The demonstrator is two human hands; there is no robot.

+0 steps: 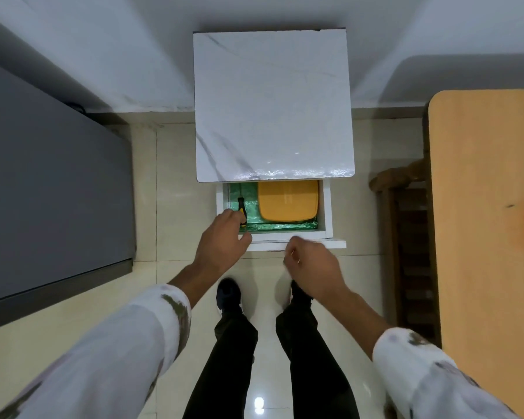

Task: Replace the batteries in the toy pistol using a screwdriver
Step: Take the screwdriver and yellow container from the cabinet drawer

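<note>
Pale floor tiles underfoot; marble-topped cabinet (273,110) with its drawer (327,207) pulled out.

Screwdriver (241,207) lies along the drawer's left wall, near the front-left corner, shaft toward the back. Black handle with yellow marks, thin dark shaft. Judged light and rigid. The handle is the place to grip, though it may skid on the glossy green liner (279,227).

My left hand (221,237) curls over the handle's near end, thumb apart; can't tell if it's pinched. My right hand (310,263) is curled at the drawer's front edge, blurred, grip unclear.

Yellow lid (288,204) lies beside the screwdriver. No toy pistol in sight.
</note>
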